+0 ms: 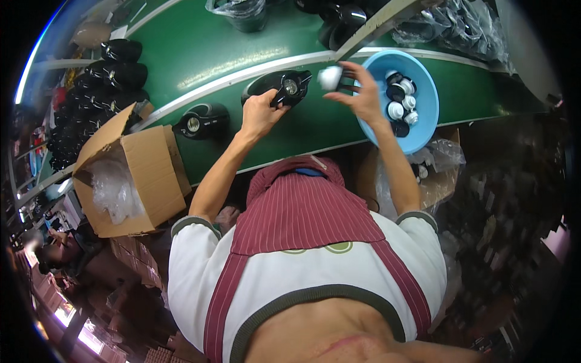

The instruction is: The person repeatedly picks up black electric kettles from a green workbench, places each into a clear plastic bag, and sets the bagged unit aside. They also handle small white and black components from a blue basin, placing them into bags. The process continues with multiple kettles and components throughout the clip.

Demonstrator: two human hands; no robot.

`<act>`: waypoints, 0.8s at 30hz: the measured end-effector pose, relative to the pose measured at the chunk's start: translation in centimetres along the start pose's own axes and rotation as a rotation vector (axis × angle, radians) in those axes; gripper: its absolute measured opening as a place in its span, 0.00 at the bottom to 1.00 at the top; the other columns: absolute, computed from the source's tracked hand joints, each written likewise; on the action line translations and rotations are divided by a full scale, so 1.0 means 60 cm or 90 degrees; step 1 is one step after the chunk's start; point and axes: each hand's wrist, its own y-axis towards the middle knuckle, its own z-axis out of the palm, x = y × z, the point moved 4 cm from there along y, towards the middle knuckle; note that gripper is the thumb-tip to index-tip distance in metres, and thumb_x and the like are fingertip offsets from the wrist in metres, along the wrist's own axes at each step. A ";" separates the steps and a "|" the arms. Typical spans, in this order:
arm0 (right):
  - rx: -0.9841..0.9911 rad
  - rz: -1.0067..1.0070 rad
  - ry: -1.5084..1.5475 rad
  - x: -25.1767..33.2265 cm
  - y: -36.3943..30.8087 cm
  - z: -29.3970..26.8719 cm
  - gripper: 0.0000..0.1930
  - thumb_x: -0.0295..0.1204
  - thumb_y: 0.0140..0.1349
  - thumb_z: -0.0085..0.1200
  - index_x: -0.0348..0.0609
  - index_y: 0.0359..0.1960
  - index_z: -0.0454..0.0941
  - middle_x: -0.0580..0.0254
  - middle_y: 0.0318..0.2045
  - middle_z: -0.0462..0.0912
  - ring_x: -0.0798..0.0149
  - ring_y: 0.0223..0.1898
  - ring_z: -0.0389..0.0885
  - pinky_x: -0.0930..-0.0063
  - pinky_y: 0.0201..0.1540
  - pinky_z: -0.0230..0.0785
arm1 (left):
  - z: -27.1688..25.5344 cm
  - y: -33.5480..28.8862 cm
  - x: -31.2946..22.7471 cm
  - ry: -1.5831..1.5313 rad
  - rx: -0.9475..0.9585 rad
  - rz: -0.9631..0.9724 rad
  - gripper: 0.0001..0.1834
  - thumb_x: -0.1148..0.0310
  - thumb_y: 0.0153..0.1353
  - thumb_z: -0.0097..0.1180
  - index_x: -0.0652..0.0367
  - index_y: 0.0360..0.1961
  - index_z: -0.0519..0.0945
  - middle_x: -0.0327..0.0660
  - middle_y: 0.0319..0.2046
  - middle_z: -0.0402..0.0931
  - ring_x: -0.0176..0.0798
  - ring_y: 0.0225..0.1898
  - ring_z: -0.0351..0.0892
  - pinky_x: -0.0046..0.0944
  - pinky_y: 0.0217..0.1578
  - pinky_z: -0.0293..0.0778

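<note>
My left hand point(260, 113) is closed on the handle side of a glossy black jug point(264, 85) on the green bench. The jug's round, shiny mouth is uncovered and faces up. To its right, my right hand point(363, 97) pinches a white and black stopper point(330, 78), raised above the bench and apart from the jug. Motion smears the stopper, so its details are lost. Beside that hand stands a light blue basin point(428, 91) with several loose white and black stoppers point(396, 110) in it. A second black jug point(203, 121), also uncovered, stands left of my left hand.
An open cardboard box point(154, 163) with clear plastic inside sits at the left, near many stacked black jugs point(118, 75). A metal rail point(242, 74) runs along the green bench point(200, 45). Plastic-wrapped items point(454, 27) lie at the far right, beyond a slanted bar point(378, 24).
</note>
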 end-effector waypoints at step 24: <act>0.063 -0.155 -0.172 0.060 -0.055 0.090 0.36 0.44 0.43 0.80 0.36 0.51 0.79 0.48 0.41 0.83 0.54 0.41 0.87 0.63 0.39 0.83 | -0.033 0.027 -0.062 0.148 0.255 0.249 0.11 0.63 0.49 0.67 0.58 0.27 0.81 0.51 0.22 0.79 0.57 0.27 0.81 0.51 0.31 0.76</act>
